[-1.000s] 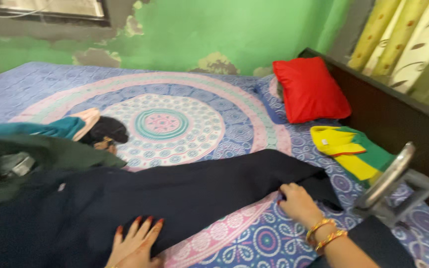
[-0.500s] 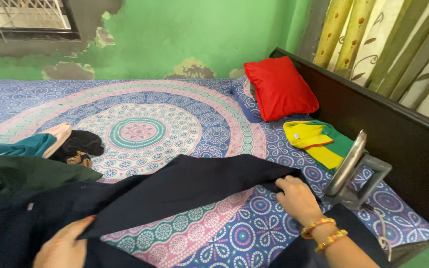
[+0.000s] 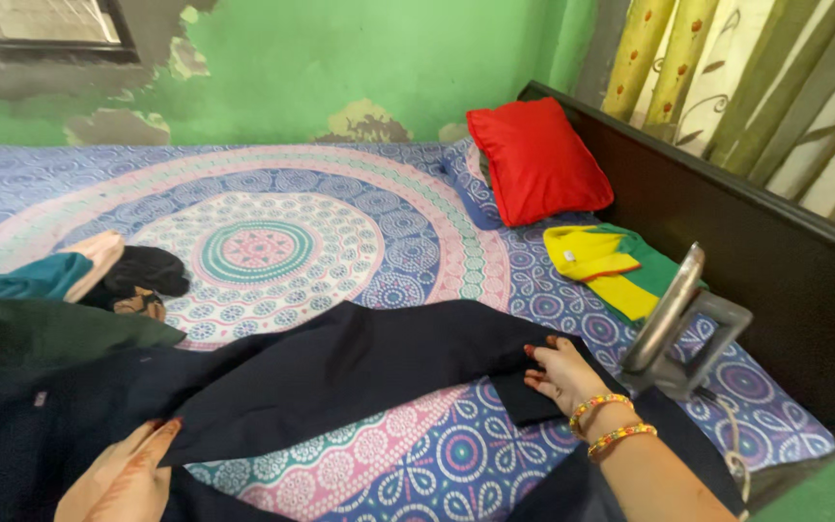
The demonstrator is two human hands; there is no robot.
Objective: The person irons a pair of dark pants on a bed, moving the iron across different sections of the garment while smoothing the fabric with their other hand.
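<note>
A dark navy garment (image 3: pixel 340 372) lies spread across the near part of a bed covered with a blue and pink patterned sheet (image 3: pixel 273 242). My right hand (image 3: pixel 562 372), with beaded bangles on the wrist, rests on the garment's right end, fingers pinching the fabric. My left hand (image 3: pixel 128 474) is at the bottom left, partly under a folded edge of the same garment, holding it.
A clothes iron (image 3: pixel 678 324) stands upright just right of my right hand. Behind it lies a folded yellow and green cloth (image 3: pixel 611 271) and a red pillow (image 3: pixel 533 159). A pile of teal, green and black clothes (image 3: pixel 60 290) sits at the left. A dark headboard (image 3: pixel 775 242) runs along the right.
The view has shifted slightly. My left hand has drawn the garment's near edge over, so more patterned sheet shows between my hands. My right hand stays on the right end.
</note>
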